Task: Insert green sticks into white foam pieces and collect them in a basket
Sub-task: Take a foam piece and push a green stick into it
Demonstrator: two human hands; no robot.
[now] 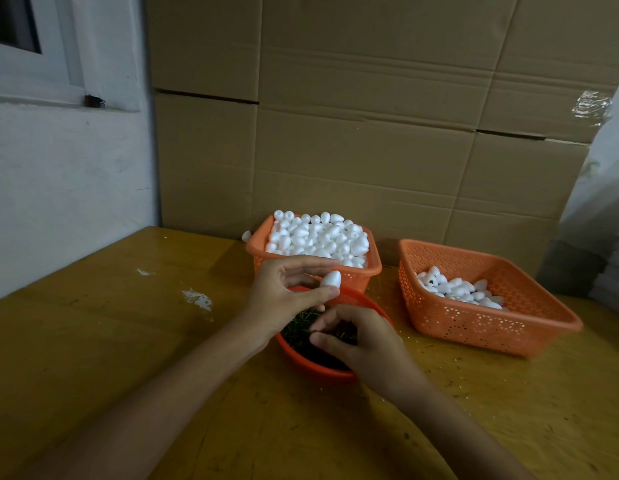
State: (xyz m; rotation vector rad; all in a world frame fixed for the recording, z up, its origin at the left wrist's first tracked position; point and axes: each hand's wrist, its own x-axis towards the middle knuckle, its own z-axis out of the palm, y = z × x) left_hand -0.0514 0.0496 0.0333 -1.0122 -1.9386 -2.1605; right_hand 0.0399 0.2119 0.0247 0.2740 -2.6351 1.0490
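**Left hand (287, 294) pinching white egg-shaped foam piece (330, 279); right hand (365, 342) in round red plastic bowl (311, 370)**

Left hand: thumb and forefinger closed on the white egg-shaped foam piece, other fingers loosely spread above it. Piece held in the air, just over the bowl's far rim and in front of the rear basket.

Right hand: fingers curled, fingertips (321, 322) down among the short dark green sticks (297, 336) filling the round red plastic bowl. Thumb and forefinger close together; cannot tell whether a stick is caught between them.

Bowl: on the yellow-brown wooden table (128, 358), partly hidden by the right hand.

Just behind it: orange perforated plastic basket (363, 277), heaped past the rim with loose white foam eggs (318, 237). One stray foam egg (246, 236) on the table by its back left corner.

To the right, apart from the bowl: second orange perforated basket (474, 329), wider, with a small pile of foam pieces (457, 289) towards its back left. A few show dark spots; too small to tell more.

Behind: stacked brown cardboard sheets (370, 116), crumpled clear tape (592, 103) at upper right. White painted wall (69, 185) at left.
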